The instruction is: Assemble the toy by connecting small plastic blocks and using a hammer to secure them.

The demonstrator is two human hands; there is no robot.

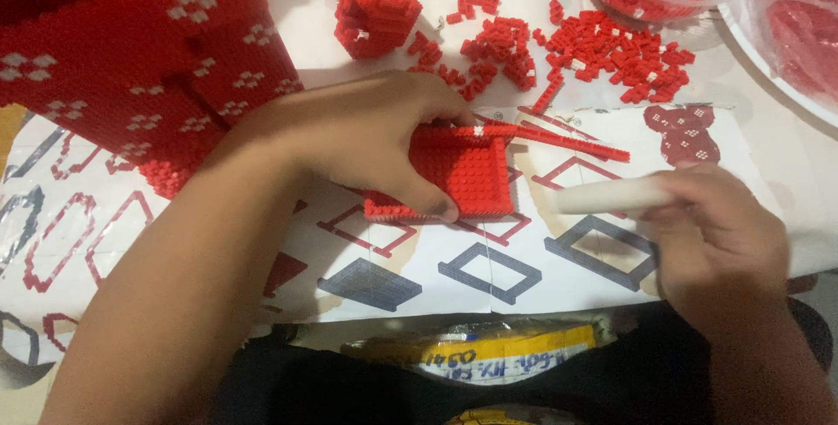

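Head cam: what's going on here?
A person is building with tiny red bricks over a printed instruction sheet. The left hand pins a flat red brick panel on the sheet. The right hand holds a white stick-like tool beside it. A large red brick structure stands at the far left; loose red bricks lie scattered beyond.

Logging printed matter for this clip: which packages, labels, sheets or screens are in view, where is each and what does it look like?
Instruction sheet: flat on the table under the left hand and right hand; white, printed with red and grey block diagrams.
Yellow packet: bottom centre, at the table's near edge; crinkled plastic, yellow with a white panel and dark print.
Screens: none in view.
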